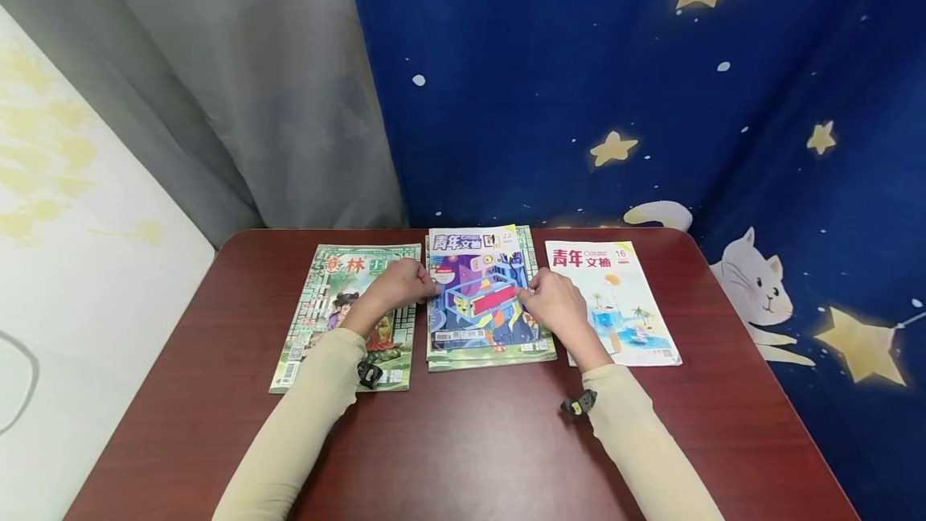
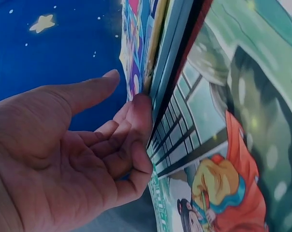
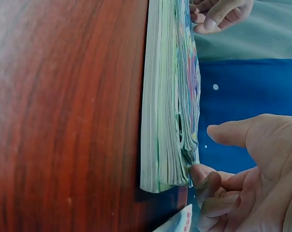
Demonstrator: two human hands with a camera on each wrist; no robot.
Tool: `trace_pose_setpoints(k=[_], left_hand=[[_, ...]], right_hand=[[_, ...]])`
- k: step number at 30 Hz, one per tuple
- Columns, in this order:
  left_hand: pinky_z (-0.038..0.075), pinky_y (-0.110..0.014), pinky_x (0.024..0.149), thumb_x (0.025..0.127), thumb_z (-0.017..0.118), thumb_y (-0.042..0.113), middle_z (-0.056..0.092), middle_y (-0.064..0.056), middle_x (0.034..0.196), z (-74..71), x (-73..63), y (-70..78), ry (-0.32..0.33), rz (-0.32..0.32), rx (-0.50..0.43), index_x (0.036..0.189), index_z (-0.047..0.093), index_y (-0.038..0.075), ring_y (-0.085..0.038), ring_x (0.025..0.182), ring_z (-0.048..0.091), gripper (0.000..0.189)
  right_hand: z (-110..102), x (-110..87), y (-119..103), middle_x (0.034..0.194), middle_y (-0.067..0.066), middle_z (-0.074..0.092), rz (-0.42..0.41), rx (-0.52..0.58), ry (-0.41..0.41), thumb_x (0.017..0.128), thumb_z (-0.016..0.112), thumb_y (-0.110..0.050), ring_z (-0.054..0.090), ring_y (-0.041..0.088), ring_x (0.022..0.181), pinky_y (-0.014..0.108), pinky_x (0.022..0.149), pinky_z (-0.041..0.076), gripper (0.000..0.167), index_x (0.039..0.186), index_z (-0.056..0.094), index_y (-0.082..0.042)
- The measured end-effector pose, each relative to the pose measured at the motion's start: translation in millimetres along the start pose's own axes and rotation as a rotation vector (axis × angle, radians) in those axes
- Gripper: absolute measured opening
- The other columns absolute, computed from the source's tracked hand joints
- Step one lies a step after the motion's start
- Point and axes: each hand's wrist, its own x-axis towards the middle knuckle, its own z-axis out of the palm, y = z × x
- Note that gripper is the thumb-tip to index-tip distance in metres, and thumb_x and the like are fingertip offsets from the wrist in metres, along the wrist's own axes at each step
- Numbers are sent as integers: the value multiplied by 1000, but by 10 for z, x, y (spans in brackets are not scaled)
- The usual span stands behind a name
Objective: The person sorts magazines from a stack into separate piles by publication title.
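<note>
Two hands: left hand [image 1: 396, 284] and right hand [image 1: 559, 304] at opposite sides of the central stack; fingers loosely bent, tips touching its edges, thumbs standing clear.
Head view: purple-and-blue illustrated magazine [image 1: 481, 292] on top, green-bordered paper magazines [image 1: 443, 363] beneath; green illustrated magazine [image 1: 325, 308] left, white beach-scene magazine [image 1: 633, 312] right.
Left wrist view: smooth layered spines, left fingertips against them.
Right wrist view: thick fanned page edges, unseen from the head; right fingertips at the upper layer's edge.
Stack: on the reddish-brown wooden table [image 1: 470, 441], between both sets of fingertips.
</note>
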Motion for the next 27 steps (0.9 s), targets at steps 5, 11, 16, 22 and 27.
trace_pose_setpoints(k=[5,11,16,22,27], left_hand=[[39,-29,58,95,78,31,74,-7,73,-3,-3,-30,12,-9,15,79,79,5,-14,58,46,31],[41,-30,60,95,77,27,65,2,60,43,39,-40,37,-1,46,67,75,7,-13,57,47,35],[35,-29,55,95,76,25,49,4,49,71,60,19,71,-39,48,50,58,12,-15,52,41,50],[36,-29,55,92,76,20,50,3,50,87,69,70,97,-82,61,52,57,14,-16,53,46,45],[38,-31,58,90,73,15,51,2,49,106,111,27,90,-109,52,52,62,11,-17,53,45,40]], right_hand=[[44,29,-61,70,4,64,-2,12,12,96,75,-44,59,22,64,35,58,42,37,81,69,-11],[35,69,-78,51,-1,48,28,2,-50,97,75,-42,48,19,53,33,50,32,52,56,58,-14],[6,104,-51,64,2,59,51,21,-60,94,79,-39,54,21,63,35,58,38,39,67,67,-13],[-14,179,-1,64,1,60,73,11,-125,93,80,-41,55,20,64,35,60,40,38,68,68,-14],[-41,203,0,65,1,63,87,12,-158,92,80,-39,57,21,64,36,60,42,35,71,67,-15]])
